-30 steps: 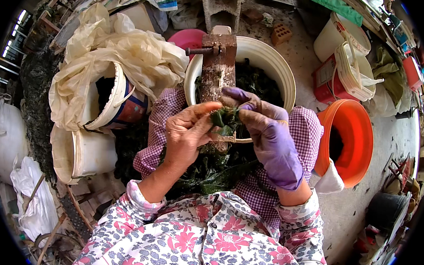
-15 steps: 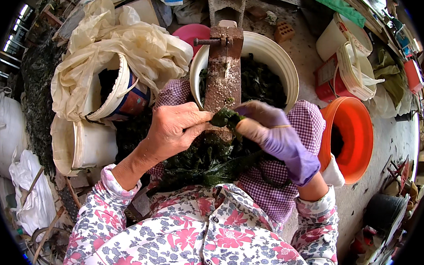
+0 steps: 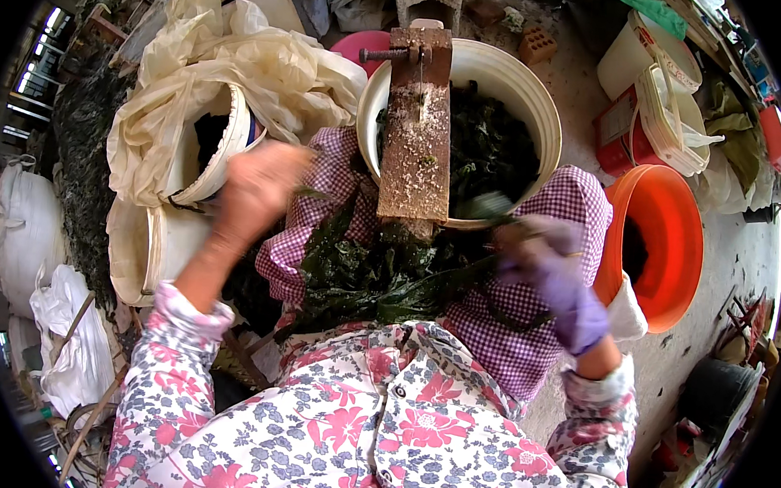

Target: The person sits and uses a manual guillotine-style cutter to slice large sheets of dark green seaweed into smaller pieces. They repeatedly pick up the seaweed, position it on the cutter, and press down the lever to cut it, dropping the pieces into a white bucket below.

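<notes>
My left hand (image 3: pixel 265 183), bare and blurred, is closed beside the torn-rimmed white bucket, with a small green scrap of seaweed (image 3: pixel 309 192) at its fingertips. My right hand (image 3: pixel 546 258), in a purple glove, is smeared by motion over my right knee, so its grip cannot be made out. A blurred green piece (image 3: pixel 485 205) is just beyond its fingers, at the near rim of the white tub (image 3: pixel 551 137). Dark wet seaweed (image 3: pixel 384 275) is heaped on my lap. Between my hands a rusty, crusted beam (image 3: pixel 416 169) with a bolt crosses the tub, which holds more dark seaweed.
An orange bucket (image 3: pixel 669 288) is right of my knee. Behind it are a red container (image 3: pixel 616 137) and white buckets. On the left, a torn-rimmed white bucket (image 3: pixel 225 167) and pale plastic sheeting (image 3: pixel 185 88) lie by another white bucket (image 3: pixel 131 250). A pink basin (image 3: pixel 358 43) is behind.
My hands were together at the beam's near end, holding a green piece of seaweed. Now they are apart, the left moved left and up, the right moved right.
</notes>
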`<state>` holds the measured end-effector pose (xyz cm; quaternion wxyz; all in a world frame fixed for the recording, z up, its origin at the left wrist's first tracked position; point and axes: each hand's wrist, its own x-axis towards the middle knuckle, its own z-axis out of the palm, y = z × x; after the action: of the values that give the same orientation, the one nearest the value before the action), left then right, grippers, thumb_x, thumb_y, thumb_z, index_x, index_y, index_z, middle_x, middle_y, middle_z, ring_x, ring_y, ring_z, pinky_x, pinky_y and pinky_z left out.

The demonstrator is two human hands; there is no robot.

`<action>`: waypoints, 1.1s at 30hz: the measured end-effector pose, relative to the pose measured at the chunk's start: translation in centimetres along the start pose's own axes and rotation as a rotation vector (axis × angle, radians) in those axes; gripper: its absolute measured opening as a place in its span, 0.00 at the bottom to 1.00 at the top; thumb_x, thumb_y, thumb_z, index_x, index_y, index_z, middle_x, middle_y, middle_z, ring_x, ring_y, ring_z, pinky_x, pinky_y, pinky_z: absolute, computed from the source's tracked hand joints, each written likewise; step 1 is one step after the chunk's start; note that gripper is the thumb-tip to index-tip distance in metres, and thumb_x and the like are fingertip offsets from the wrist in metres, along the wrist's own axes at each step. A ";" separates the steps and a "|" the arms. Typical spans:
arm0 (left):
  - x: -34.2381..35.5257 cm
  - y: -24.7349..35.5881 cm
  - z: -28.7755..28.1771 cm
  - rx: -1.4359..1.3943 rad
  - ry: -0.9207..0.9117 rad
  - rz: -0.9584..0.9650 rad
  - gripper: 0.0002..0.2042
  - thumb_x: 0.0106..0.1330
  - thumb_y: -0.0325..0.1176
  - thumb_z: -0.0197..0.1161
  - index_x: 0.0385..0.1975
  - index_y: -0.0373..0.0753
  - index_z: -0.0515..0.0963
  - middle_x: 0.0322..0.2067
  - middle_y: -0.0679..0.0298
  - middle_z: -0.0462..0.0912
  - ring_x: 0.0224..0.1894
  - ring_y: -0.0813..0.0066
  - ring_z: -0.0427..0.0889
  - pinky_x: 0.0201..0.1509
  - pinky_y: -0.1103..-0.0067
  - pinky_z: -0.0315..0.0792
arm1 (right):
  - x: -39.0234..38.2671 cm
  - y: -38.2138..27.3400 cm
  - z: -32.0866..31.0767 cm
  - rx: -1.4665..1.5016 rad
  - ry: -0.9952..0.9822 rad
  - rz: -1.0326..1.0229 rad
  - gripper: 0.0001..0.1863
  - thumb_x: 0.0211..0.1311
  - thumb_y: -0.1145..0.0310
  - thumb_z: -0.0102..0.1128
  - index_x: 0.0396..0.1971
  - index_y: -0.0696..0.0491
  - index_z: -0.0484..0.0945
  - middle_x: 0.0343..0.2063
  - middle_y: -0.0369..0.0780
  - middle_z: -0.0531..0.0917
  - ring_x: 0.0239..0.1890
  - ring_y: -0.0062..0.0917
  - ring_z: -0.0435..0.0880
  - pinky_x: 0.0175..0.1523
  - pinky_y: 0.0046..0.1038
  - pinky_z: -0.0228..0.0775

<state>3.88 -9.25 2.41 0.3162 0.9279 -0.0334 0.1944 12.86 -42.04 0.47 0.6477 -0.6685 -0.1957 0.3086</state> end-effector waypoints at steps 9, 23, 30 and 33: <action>0.1 4.2 2.8 -0.584 -0.311 -0.452 0.15 0.63 0.41 0.56 0.27 0.33 0.80 0.16 0.67 0.77 0.20 0.86 0.73 0.22 0.86 0.67 | 1.3 -1.5 1.3 0.035 -0.095 -0.197 0.11 0.63 0.67 0.50 0.37 0.58 0.76 0.27 0.35 0.76 0.27 0.15 0.74 0.32 0.15 0.65; 1.1 7.2 8.8 -1.080 -0.211 -0.464 0.17 0.55 0.38 0.65 0.40 0.33 0.76 0.34 0.64 0.78 0.39 0.79 0.76 0.41 0.83 0.72 | 3.7 -0.2 4.8 -0.539 -0.001 -0.354 0.08 0.54 0.66 0.57 0.32 0.52 0.75 0.23 0.41 0.76 0.24 0.36 0.77 0.25 0.32 0.69; 3.4 6.4 7.9 -1.491 0.027 -0.587 0.09 0.64 0.29 0.54 0.38 0.30 0.73 0.31 0.57 0.80 0.31 0.77 0.79 0.37 0.82 0.73 | 4.2 -0.5 6.2 -0.737 -0.040 -0.488 0.12 0.49 0.64 0.61 0.16 0.54 0.70 0.14 0.42 0.72 0.17 0.38 0.73 0.22 0.34 0.66; 3.4 5.4 6.3 -1.206 -0.176 -0.547 0.07 0.63 0.29 0.54 0.33 0.31 0.74 0.27 0.60 0.80 0.29 0.79 0.78 0.33 0.84 0.72 | 3.8 -2.1 3.7 -0.546 0.264 -0.514 0.11 0.45 0.68 0.65 0.28 0.54 0.75 0.25 0.41 0.78 0.27 0.33 0.78 0.30 0.31 0.71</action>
<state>8.18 -17.17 2.23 0.8136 0.5762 0.0747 -0.0217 13.51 -36.56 2.08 0.5219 -0.7793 -0.3466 -0.0155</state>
